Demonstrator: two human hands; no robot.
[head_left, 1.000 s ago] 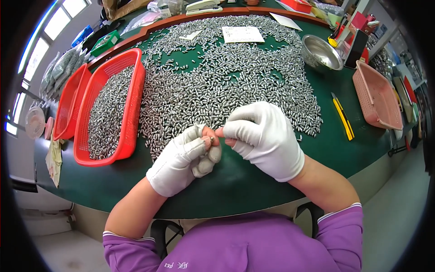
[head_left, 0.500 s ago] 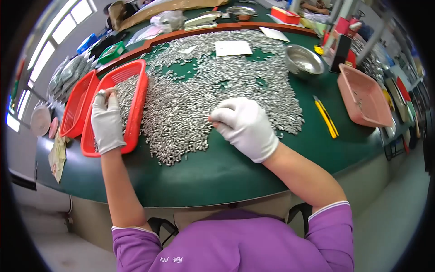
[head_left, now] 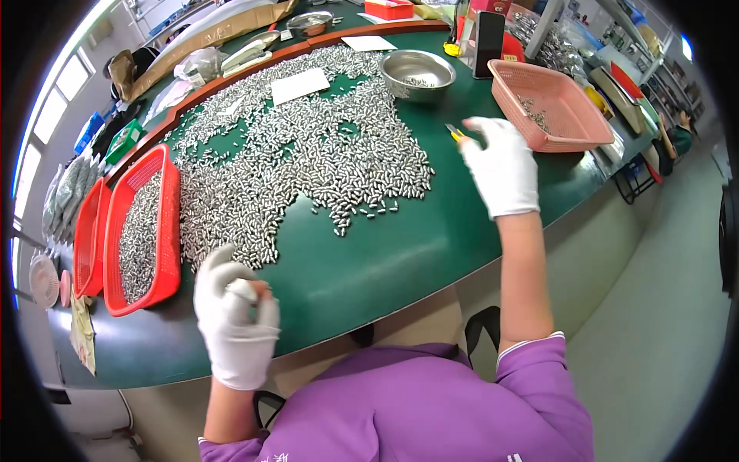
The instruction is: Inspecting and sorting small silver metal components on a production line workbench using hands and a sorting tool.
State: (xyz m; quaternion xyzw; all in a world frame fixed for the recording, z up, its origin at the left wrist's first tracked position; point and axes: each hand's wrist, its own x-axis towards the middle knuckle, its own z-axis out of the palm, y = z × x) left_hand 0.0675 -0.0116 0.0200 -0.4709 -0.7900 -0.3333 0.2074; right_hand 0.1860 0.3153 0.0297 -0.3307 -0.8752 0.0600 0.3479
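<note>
Small silvery metal pieces [head_left: 308, 162] spread in a wide single layer over the green table [head_left: 339, 269]. My left hand [head_left: 239, 319], in a white glove with bare fingertips, hovers near the table's front edge, off the near side of the pieces. Its fingers are curled, and what they hold, if anything, I cannot make out. In a matching glove, my right hand [head_left: 504, 169] reaches over a yellow utility knife [head_left: 457, 134], thumb and forefinger apart. Most of the knife is hidden beneath this hand. A red basket [head_left: 171, 239] at the left holds many of the same pieces.
Beyond my right hand stand a steel bowl [head_left: 419, 92] and a pink basket [head_left: 570, 138], each with some pieces inside. A second red basket [head_left: 87, 254] sits farther left. White paper [head_left: 300, 85] lies on the pieces. A wooden strip [head_left: 231, 71] borders the far side.
My view has turned to the right. My left hand has left the red basket and come nearer me. My right hand has moved from above the pieces to over the utility knife.
</note>
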